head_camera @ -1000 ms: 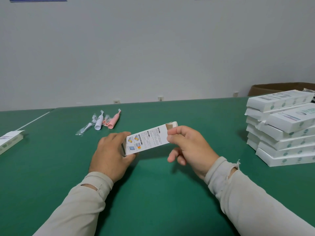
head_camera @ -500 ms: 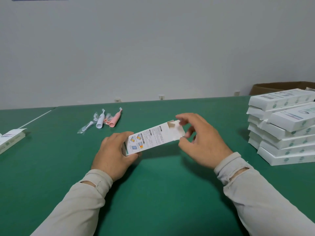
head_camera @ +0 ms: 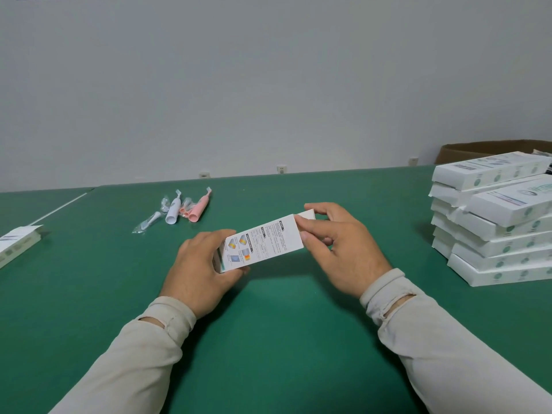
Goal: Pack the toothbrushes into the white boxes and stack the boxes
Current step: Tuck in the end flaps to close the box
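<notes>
Right hand [head_camera: 343, 246] now lower on white box [head_camera: 264, 242], thumb and fingers pinching its end flap, left hand [head_camera: 200, 264] gripping the other end, box held above green bench [head_camera: 283, 324], toothbrushes [head_camera: 185, 207] lying beyond

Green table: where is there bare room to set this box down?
Bare green table between the sleeves, and the wide strip between the right hand and the box stack. Crowded: far left, around the toothbrushes, and the stack itself.
</notes>
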Demonstrator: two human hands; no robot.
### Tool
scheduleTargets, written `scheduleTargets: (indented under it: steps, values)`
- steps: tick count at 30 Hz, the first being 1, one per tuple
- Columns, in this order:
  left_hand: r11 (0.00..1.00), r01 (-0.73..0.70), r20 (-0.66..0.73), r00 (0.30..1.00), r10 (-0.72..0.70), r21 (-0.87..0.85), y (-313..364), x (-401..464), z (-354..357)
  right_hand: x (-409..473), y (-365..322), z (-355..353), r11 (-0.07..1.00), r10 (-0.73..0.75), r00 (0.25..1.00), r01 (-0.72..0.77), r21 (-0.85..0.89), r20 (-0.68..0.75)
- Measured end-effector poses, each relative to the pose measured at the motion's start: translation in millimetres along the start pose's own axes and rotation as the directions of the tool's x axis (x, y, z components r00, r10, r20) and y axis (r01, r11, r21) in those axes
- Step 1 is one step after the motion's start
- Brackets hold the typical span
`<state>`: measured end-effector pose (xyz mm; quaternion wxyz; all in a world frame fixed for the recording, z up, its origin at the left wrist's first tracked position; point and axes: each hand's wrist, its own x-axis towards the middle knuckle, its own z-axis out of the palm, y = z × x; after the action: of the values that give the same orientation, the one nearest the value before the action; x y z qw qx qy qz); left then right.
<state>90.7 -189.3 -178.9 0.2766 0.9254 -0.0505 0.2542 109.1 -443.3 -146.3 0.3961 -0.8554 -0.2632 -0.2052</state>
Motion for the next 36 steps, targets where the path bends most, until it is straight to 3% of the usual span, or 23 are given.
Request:
scheduleTargets:
  steps: [5, 10, 21, 26, 28, 32, 36]
  values:
    - [1.0, 0.015, -0.012, 1.0, -0.015, -0.01, 1, 0, 0, 0, 1, 4, 0.997, 0.008, 0.997, -0.002, 0.076, -0.077]
    - [0.999, 0.041, -0.044, 0.998, -0.041, -0.018, 3, -1, -3, 4, -5, 3, 0.889, 0.212, 0.959, -0.109, 0.444, -0.19]
    - [0.998, 0.056, -0.014, 0.998, -0.055, 0.039, 11, -3, -5, 3, -2, 10, 0.891, 0.251, 0.957, -0.169, 0.421, -0.147]
    - [0.999, 0.037, -0.032, 0.999, -0.037, 0.008, 13, -3, -3, 1, -5, 21, 0.837, 0.249, 0.964, -0.163, 0.522, -0.098]
    - [0.999, -0.02, -0.012, 1.0, 0.02, -0.043, 14, -4, -1, 3, -5, 24, 0.741, 0.361, 0.922, -0.191, 0.644, -0.141]
    - [0.977, -0.14, -0.044, 0.99, 0.135, -0.163, 17, -5, 4, 9, 7, 12, 0.546, 0.626, 0.757, -0.252, 0.799, -0.189]
    - [0.924, -0.088, -0.006, 0.996, 0.092, -0.372, 23, -8, 5, 7, 13, 4, 0.453, 0.728, 0.669, -0.305, 0.838, -0.15]
